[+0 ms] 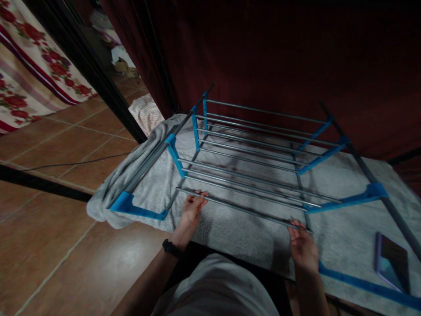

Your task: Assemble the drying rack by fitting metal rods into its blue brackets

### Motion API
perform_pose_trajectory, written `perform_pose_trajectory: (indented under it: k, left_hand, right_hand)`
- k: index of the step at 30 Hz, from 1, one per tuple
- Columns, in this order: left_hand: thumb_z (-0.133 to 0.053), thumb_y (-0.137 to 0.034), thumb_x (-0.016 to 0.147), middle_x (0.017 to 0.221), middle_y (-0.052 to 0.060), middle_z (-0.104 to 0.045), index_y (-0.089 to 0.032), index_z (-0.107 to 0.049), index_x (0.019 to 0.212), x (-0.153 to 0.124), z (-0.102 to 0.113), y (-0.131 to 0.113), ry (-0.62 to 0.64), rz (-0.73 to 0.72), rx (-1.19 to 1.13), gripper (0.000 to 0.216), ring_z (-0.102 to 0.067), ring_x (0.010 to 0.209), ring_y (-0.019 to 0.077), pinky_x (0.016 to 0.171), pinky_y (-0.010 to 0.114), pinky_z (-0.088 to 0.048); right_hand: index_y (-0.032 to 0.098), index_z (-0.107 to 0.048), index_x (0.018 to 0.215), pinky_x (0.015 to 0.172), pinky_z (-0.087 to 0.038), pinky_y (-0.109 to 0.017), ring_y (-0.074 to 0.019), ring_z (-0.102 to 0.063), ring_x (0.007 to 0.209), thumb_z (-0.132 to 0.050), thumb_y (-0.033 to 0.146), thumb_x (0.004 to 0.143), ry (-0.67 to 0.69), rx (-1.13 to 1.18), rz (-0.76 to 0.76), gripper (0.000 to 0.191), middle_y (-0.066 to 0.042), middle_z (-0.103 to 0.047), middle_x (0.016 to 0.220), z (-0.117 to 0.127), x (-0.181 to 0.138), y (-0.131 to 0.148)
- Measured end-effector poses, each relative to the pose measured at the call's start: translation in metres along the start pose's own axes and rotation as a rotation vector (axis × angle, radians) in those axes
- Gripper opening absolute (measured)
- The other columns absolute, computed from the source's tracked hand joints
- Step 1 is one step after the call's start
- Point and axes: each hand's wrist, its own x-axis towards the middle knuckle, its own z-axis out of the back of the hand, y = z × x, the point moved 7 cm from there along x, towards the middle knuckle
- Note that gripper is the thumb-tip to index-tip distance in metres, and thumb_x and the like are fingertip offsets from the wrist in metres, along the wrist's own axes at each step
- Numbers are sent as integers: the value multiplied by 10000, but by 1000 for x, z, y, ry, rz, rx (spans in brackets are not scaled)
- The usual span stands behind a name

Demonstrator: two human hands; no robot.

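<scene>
A thin grey metal rod [243, 208] is held level between my two hands. My left hand [192, 210] pinches it near its left end, and my right hand [301, 243] has its fingers closed round the right end. Just beyond lies a rack frame [358, 162] of grey tubes with blue plastic brackets [342, 204]. Several similar rods [250, 147] span its left and right brackets. The nearest left bracket [138, 208] and the nearest right bracket [362, 283] have no rod between them.
The frame rests on a grey blanket [230, 237]. At the right lies a phone [391, 261]. A dark red curtain [279, 57] hangs behind. On the left are black metal bars [88, 74], a tiled floor [66, 237], a thin cable [79, 163] and a floral curtain [36, 66].
</scene>
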Motion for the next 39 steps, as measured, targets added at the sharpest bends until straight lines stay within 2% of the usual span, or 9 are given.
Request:
perform_pose_trajectory:
  k: [8,13,18,22,29,33,39]
  left_hand:
    - [-837,-213,713,895,56,-747,-170,-649,836,3,4,3,19,9,-33,228,-728,839,169,802,301,-569]
    - [-685,-256,877,926,108,-752,-142,-668,926,5,7,4,-5,33,-60,125,-734,820,180,782,315,-585]
    - [-550,-292,959,913,129,-754,-139,-666,927,8,8,5,-32,47,-51,195,-744,844,205,790,346,-591]
    - [-549,-295,958,909,133,-751,-136,-663,934,10,10,7,-32,50,-57,197,-745,833,209,792,357,-587]
    - [-669,-197,870,929,108,-749,-147,-664,907,10,10,8,14,47,-58,62,-737,848,192,812,336,-579]
    - [-726,-138,803,915,87,-749,-146,-665,894,9,9,8,29,39,-55,110,-730,836,176,816,316,-572]
    - [-749,-252,819,930,90,-753,-152,-675,931,8,8,6,55,24,-49,167,-730,866,180,807,307,-567]
  right_hand:
    - [214,-680,826,892,-565,-291,-138,-700,907,-715,161,678,-29,-9,16,161,1,-729,905,1,-1,0]
    - [212,-678,845,912,-559,-294,-133,-701,906,-722,186,668,-11,-25,32,183,6,-735,888,0,0,0]
    - [214,-676,838,927,-558,-335,-150,-708,885,-698,177,682,-9,-46,45,162,2,-731,876,-1,0,1]
    - [215,-680,841,972,-538,-389,-175,-707,905,-700,189,691,-8,-47,63,154,-10,-728,885,-2,-2,2]
    - [212,-690,845,992,-518,-370,-168,-696,926,-722,191,665,-30,-29,49,184,-10,-732,890,1,0,0]
    - [203,-689,838,1008,-509,-384,-174,-695,935,-718,187,670,-33,-35,43,171,-19,-730,885,1,0,-1]
    - [212,-684,845,970,-532,-353,-155,-698,916,-723,197,673,-18,-28,44,177,-2,-729,884,-1,-1,-1]
